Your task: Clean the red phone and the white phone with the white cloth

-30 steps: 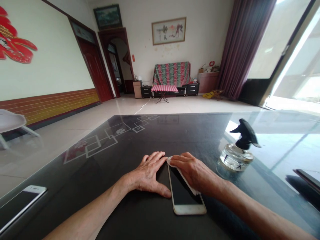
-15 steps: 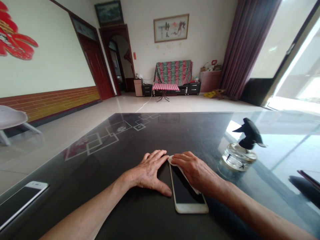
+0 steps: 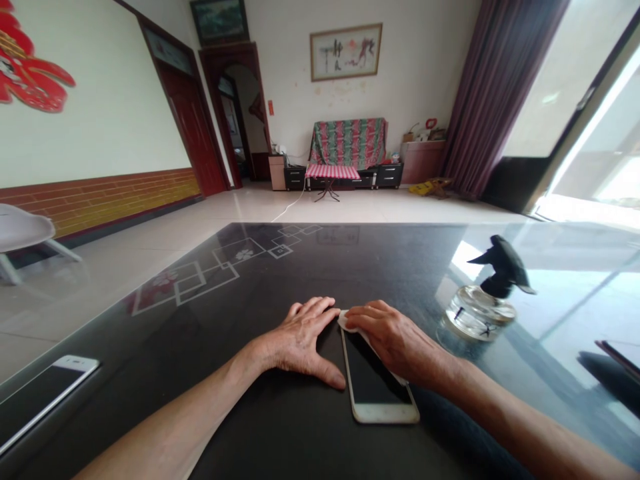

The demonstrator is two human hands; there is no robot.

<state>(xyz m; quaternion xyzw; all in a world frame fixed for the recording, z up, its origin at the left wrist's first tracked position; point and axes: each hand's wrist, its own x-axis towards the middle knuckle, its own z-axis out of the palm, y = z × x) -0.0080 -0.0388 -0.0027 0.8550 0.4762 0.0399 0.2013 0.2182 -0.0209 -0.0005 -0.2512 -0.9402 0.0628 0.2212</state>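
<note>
A smartphone (image 3: 367, 373) with a dark screen and pale frame lies face up on the glossy black table (image 3: 280, 427). My right hand (image 3: 390, 333) presses a white cloth (image 3: 345, 321) onto the upper part of its screen; most of the cloth is hidden under the fingers and palm. To the left, my left hand (image 3: 307, 340) rests with thumb and fingers spread, its fingertips at the phone's top left corner and the thumb beside its left edge. It holds nothing.
Right of my hands stands a clear spray bottle (image 3: 480, 313) with a black trigger head. Another white phone (image 3: 47, 400) lies at the table's left edge. A dark flat object (image 3: 620, 360), partly cut off, is at the far right. A white chair (image 3: 25, 230) stands beyond the table's left side.
The whole view has shifted very slightly. Both hands, the cloth and the phone keep nearly the same places relative to each other.
</note>
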